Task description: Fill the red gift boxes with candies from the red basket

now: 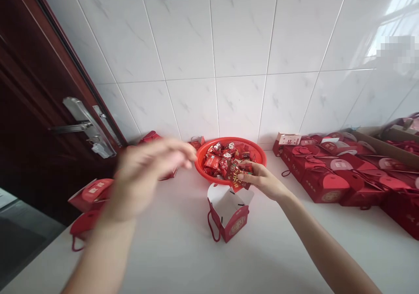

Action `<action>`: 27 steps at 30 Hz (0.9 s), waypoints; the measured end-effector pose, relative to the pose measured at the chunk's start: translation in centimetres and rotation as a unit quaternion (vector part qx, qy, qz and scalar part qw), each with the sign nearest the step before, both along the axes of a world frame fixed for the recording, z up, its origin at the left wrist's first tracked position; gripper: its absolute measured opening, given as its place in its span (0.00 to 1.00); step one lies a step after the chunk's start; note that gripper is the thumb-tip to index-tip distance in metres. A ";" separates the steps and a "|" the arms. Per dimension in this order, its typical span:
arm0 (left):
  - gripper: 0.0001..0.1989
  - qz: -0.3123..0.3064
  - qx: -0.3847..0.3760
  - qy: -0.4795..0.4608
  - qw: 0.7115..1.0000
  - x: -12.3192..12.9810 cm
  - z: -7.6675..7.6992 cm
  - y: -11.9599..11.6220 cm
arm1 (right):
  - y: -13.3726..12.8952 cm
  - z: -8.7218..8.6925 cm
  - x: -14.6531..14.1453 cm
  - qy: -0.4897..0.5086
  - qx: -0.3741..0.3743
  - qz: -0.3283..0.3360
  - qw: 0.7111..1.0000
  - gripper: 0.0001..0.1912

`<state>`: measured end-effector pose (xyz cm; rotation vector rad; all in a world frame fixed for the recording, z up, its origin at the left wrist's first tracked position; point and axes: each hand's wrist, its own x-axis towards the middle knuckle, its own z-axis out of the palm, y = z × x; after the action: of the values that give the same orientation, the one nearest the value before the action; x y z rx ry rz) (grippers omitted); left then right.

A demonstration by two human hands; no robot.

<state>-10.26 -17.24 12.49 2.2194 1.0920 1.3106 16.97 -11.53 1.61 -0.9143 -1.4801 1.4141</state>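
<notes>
A red plastic basket (263, 158) holds several red-wrapped sweets (212, 161). In front of it stands an open red gift box (236, 220) with a white inside and a cord handle hanging at its left. My right hand (258, 177) is closed on red and dark printed packets (236, 172), above the box's back edge and the basket's front rim. Left of the basket my left hand (153, 167) is raised over the table and blurred by motion; whether its fingers hold anything cannot be made out.
Rows of closed red gift boxes (327, 176) fill the right of the white table (176, 250), with a cardboard carton (373, 141) behind. More red boxes (88, 198) stand at the left, near a dark door (32, 89) with a metal handle. A tiled wall (238, 102) rises behind.
</notes>
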 end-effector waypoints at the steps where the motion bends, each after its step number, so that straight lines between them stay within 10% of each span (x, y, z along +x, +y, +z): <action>1: 0.10 -0.016 -0.013 0.032 0.999 1.0 -1.2 0.3 | 0.0 0.1 0.1 -0.005 0.002 -0.006 1.000 0.24; 8: 0.12 0.041 -0.122 0.286 0.950 5.6 -9.3 1.4 | -0.1 0.4 0.1 -0.047 0.034 -0.009 0.998 0.22; 21: 0.35 0.032 -0.266 0.300 0.915 3.4 -11.1 -0.7 | -0.5 0.4 -1.8 -0.282 0.057 0.189 0.939 0.05; 27: 0.41 0.019 -0.282 0.281 0.917 3.2 -11.3 -0.6 | 0.1 0.7 -2.1 -0.294 0.048 0.146 0.943 0.07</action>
<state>-7.08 -17.87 1.16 2.1427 1.4787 0.2659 14.84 -11.47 2.35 -1.1539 -2.1866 1.3154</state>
